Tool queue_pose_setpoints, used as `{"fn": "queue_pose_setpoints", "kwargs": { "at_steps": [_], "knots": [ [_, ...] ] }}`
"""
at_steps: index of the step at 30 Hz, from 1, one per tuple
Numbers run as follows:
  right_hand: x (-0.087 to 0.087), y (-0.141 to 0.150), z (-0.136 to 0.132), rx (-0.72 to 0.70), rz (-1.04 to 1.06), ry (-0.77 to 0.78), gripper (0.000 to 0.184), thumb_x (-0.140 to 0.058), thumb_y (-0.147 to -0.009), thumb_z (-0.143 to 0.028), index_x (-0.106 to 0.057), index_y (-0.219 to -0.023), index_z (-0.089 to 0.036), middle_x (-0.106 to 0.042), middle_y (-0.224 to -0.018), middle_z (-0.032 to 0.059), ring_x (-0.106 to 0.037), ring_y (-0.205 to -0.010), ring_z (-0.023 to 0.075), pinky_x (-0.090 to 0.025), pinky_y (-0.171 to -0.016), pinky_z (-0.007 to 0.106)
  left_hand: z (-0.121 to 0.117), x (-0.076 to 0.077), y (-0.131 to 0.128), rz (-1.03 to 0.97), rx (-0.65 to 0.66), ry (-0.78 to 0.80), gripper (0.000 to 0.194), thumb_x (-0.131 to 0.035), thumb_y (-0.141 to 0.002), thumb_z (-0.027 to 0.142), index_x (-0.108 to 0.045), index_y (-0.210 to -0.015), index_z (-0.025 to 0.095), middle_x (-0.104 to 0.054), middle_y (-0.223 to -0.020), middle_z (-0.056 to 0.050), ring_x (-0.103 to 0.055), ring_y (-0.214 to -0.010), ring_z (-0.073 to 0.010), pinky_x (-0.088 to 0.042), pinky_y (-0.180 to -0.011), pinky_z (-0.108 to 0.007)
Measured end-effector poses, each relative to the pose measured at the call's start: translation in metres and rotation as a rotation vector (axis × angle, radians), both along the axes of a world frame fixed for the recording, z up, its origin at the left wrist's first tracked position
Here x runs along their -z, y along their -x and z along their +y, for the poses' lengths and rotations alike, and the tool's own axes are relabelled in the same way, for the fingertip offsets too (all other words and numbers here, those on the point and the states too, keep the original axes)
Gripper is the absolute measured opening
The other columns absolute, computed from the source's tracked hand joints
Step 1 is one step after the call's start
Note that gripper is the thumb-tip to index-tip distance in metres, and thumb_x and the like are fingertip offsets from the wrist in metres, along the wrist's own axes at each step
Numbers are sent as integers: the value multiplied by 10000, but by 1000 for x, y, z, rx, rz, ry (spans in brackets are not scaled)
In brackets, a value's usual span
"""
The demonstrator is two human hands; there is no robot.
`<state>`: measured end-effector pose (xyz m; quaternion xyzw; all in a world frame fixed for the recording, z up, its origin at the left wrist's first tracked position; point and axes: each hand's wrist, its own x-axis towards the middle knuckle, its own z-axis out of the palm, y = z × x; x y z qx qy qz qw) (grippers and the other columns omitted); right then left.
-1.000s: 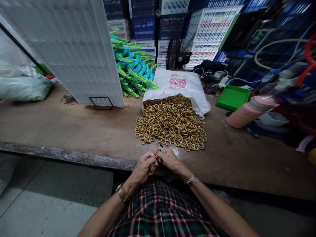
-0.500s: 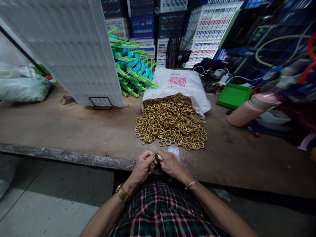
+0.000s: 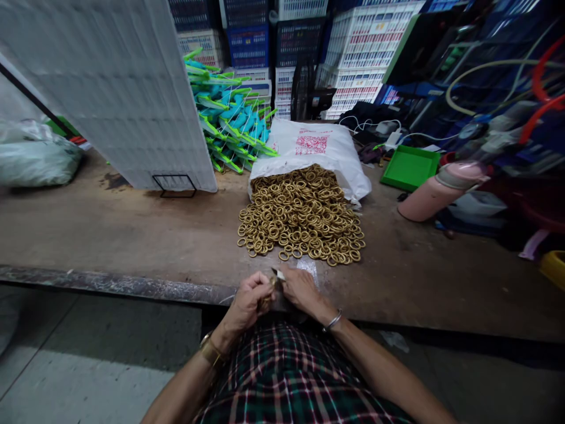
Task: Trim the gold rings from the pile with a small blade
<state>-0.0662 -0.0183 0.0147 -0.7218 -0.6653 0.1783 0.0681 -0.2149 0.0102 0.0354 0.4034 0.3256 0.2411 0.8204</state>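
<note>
My left hand (image 3: 248, 301) and my right hand (image 3: 301, 288) meet at the near edge of the brown table (image 3: 132, 235), fingers curled. The left hand pinches a few brass rings (image 3: 265, 302). The right hand grips a small pale tool or blade (image 3: 278, 274) whose tip touches those rings. Just beyond the hands, a big heap of brass rings (image 3: 300, 218) spills from a white plastic bag (image 3: 318, 150) printed in red. A small clear plastic scrap (image 3: 309, 268) lies by the right hand.
A white corrugated board (image 3: 110, 88) leans on a wire stand at left. Behind it lies a stack of green and blue plastic parts (image 3: 229, 123). A green tray (image 3: 408, 168) and a pink bottle (image 3: 441, 191) sit at right. Crates stand stacked behind.
The view has drifted slightly, shifting everything left and up. My hands stay together at the table edge, and the pale tool has dipped lower toward the rings.
</note>
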Motion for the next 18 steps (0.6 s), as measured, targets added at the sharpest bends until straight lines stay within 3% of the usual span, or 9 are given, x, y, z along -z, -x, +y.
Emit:
{"fn": "queue_pose_setpoints", "kwargs": {
  "at_steps": [3,6,10,13,15,18],
  "knots": [
    [-1,-9,5,78,-56,-25,291,-398,-753,-114,-532,-1010,-143,-647,-771,79,-547,-645,165,-229,-550,269,-7,-18,15,9,210,20,292,-663,-678,377,-456,-669,171,-548,-542,19,-315,-366,-28,-193,-376,-177],
    [3,-15,8,116,-61,-111,253,-406,-748,-105,-532,-961,-160,-641,-787,67,-545,-656,161,-236,-559,268,-10,-15,42,86,280,86,279,-652,-685,373,-458,-682,173,-551,-543,17,-284,-355,-23,-155,-359,-174],
    [7,-16,11,141,-31,-193,226,-420,-806,-151,-495,-1017,-187,-641,-888,57,-563,-724,159,-269,-593,254,-11,20,88,265,229,239,278,-660,-667,358,-448,-672,177,-561,-584,15,-318,-361,-26,-110,-340,-158],
    [9,-14,15,146,-61,-179,201,-430,-843,-202,-477,-1039,-201,-641,-923,58,-574,-749,166,-279,-602,253,-13,48,110,377,116,319,277,-685,-620,320,-450,-641,174,-574,-619,10,-349,-375,-30,-119,-339,-147],
    [10,-13,17,163,-91,-149,185,-423,-854,-210,-480,-1030,-203,-644,-927,62,-581,-751,171,-277,-593,256,-14,61,110,398,71,309,234,-678,-618,301,-491,-616,161,-582,-614,-6,-365,-382,-38,-148,-335,-145],
    [10,-11,19,183,-124,-132,179,-400,-855,-182,-492,-1007,-198,-647,-930,66,-588,-758,176,-269,-576,265,-11,79,86,414,44,281,203,-666,-642,297,-570,-572,133,-575,-564,-30,-382,-380,-48,-220,-344,-152]
  ]
}}
